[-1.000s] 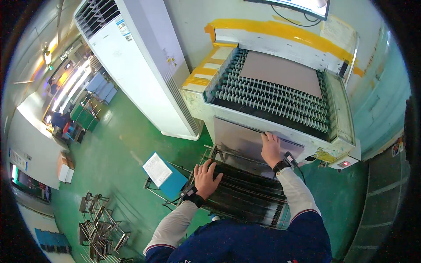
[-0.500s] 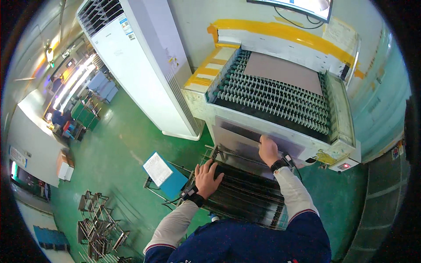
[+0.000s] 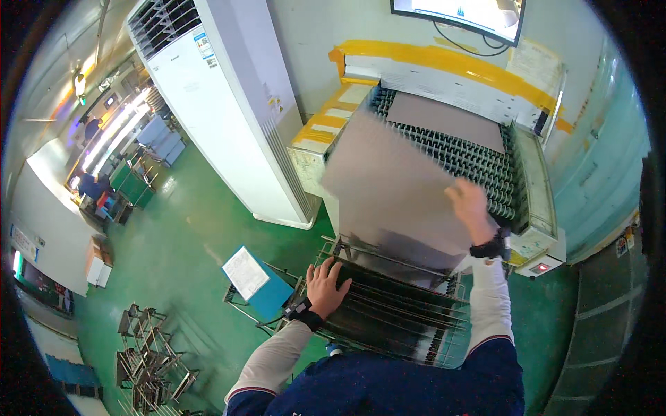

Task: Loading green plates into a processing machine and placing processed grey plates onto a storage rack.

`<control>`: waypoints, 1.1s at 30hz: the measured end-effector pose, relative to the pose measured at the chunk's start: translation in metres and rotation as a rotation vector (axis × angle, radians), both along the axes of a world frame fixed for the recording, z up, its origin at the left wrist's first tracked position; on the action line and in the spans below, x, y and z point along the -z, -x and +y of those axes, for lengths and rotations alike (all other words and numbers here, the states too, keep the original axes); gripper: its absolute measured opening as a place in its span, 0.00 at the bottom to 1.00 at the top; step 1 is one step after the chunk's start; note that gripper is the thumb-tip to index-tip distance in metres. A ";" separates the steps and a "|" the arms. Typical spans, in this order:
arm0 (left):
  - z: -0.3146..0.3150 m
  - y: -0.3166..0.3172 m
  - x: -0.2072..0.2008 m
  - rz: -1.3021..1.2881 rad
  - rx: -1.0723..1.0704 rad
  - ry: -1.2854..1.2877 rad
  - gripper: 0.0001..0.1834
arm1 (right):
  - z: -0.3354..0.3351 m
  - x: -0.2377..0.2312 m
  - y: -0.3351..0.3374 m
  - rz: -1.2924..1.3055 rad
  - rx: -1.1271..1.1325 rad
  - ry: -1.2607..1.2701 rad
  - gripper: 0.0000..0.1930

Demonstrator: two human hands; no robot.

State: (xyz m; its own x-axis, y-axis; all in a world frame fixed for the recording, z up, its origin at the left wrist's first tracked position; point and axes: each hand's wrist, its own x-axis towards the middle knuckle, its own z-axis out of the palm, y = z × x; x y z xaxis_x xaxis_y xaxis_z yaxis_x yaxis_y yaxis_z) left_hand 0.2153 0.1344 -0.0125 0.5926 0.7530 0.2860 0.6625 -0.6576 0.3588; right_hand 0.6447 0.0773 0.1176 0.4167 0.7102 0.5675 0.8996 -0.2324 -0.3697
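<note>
My right hand (image 3: 473, 211) grips the right edge of a thin brownish-grey panel (image 3: 388, 187). The panel is tilted up and slightly blurred, and it covers the front left of a roller conveyor (image 3: 461, 156). Another panel of the same colour (image 3: 444, 121) lies flat on the rollers farther back. My left hand (image 3: 326, 286) has its fingers spread at the left end of a wire rack (image 3: 451, 305). Dark upright panels (image 3: 388, 305) stand closely packed in that rack.
Left of the rack is a blue clipboard with a white sheet (image 3: 269, 295). A tall white air conditioner (image 3: 229, 118) stands beside the conveyor. Metal racks (image 3: 149, 360) sit on the green floor at lower left. A screen (image 3: 479, 15) hangs above.
My right hand has moved right and up, bringing the panel from in front of the conveyor to a raised, tilted position over its front. My left hand has stayed nearly in place.
</note>
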 end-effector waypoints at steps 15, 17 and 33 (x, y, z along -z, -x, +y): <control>0.000 0.003 0.001 -0.007 0.001 0.027 0.31 | -0.044 0.078 -0.007 1.815 -0.300 -0.539 0.11; 0.001 0.004 0.000 -0.002 0.015 0.039 0.31 | -0.031 0.092 0.002 1.946 -0.279 -0.641 0.11; 0.000 0.001 -0.003 -0.024 0.002 0.003 0.30 | 0.007 0.167 0.002 2.077 -0.118 -0.712 0.09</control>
State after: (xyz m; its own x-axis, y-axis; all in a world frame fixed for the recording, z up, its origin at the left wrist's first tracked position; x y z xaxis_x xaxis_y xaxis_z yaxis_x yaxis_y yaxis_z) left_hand 0.2146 0.1344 -0.0090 0.5873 0.7526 0.2978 0.6524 -0.6579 0.3761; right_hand 0.6429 0.0839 -0.0490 0.5882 0.7061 -0.3943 -0.7741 0.3505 -0.5272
